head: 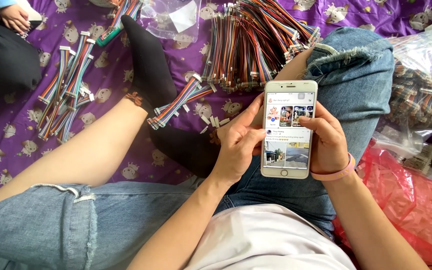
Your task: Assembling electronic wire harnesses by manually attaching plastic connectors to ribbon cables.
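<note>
Purple printed bedsheet [21,120] with small cartoon figures, spread as the working surface; we sit on it cross-legged in cut-off denim shorts [76,220] and black socks [148,65].

Item one: white smartphone [287,129], screen lit and facing up, held above our lap. All places below are taken from this phone.

Item two: our left hand [238,145], touching the phone's left edge, fingers curled around its side and back, thumb laid across toward the screen. It has hold of the phone.

Item three: our right hand [328,142], touching the phone's right edge, fingers wrapped behind it, thumb resting on the screen's right side. It too grips the phone. A pink wristband [337,174] circles that wrist, just below and right of the phone.

Item four: large heap of multicoloured ribbon cable bundles [253,42], above the phone, near its top edge.

Item five: one loose ribbon cable [178,102] with white connectors, left of the phone, beside our sock.

Item six: scattered cable lengths [66,85], well to the left.

Item seven: clear bag of cables [418,85], right of the phone beyond our knee.

Item eight: red plastic bag [416,200], lower right.

Item nine: another person's hand [13,17], far upper left; we cannot tell what it holds.
</note>
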